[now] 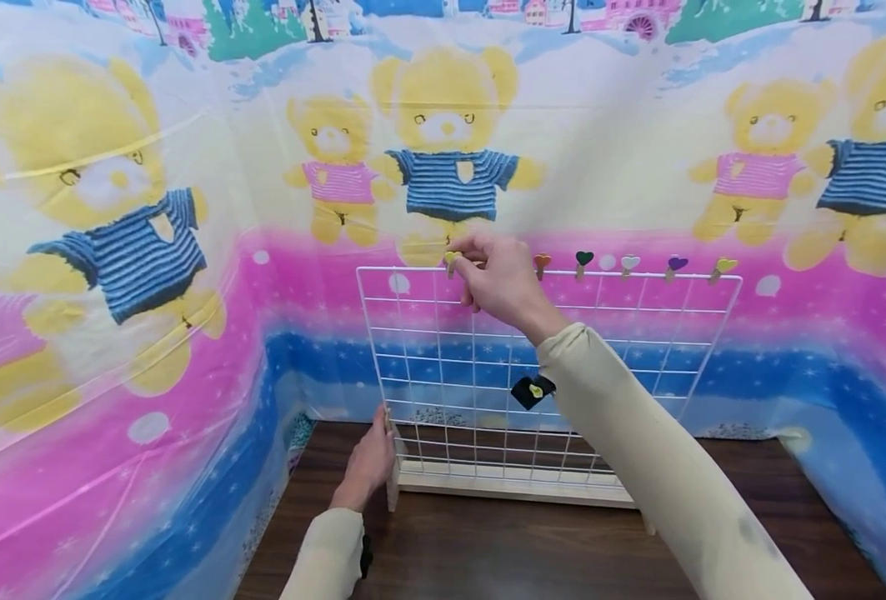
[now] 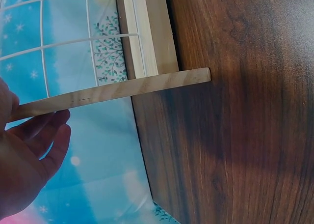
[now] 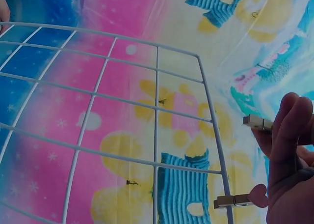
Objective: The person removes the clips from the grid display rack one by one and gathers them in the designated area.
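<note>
White wire is forming an upright grid panel in the head view, rising from a wooden base that is resting on the dark brown table, its left end standing toward the back left corner. At the left stretch of the top wire, the right hand is holding its grip together: thumb and fingers are pinching a yellow-heart clip, heart upward, wooden end downward. Farther right, 5 more are lining the wire: an orange clip, a green clip, a white clip, a purple clip and a far yellow clip. The left hand is holding the left upright, well apart from the pinched clip.

In the left wrist view, the left grip is clamping that flat upright from 2 sides; the upright's foot is meeting the table.

In the right wrist view, the pinched clip's wooden end is poking from the fingers toward the top wire, a gap showing between them. Just beside, 1 pink-heart clip is gripping the wire. What seems to matter most: the pinched clip's long axis is running across the wire, the wire is lying just below it, and the right hand is the nearer.
</note>
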`<action>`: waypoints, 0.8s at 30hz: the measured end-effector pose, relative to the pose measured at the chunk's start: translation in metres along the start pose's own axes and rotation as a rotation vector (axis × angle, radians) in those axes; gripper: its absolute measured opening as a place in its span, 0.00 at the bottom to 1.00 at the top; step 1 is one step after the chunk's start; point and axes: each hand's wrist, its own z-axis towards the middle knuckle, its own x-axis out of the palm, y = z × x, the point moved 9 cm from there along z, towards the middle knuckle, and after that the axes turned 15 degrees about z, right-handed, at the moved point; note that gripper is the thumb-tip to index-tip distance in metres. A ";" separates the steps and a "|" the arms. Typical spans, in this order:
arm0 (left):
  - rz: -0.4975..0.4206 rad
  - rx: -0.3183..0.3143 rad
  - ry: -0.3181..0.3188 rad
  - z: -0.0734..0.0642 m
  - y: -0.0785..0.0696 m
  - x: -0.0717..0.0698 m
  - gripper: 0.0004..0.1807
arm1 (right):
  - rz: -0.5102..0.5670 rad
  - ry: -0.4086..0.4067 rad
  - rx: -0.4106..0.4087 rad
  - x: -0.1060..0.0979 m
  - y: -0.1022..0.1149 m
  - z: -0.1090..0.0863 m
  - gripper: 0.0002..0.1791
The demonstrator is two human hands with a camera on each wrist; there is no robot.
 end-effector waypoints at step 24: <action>-0.013 -0.003 0.012 0.000 -0.002 0.001 0.30 | 0.055 0.152 0.046 -0.018 -0.084 -0.092 0.09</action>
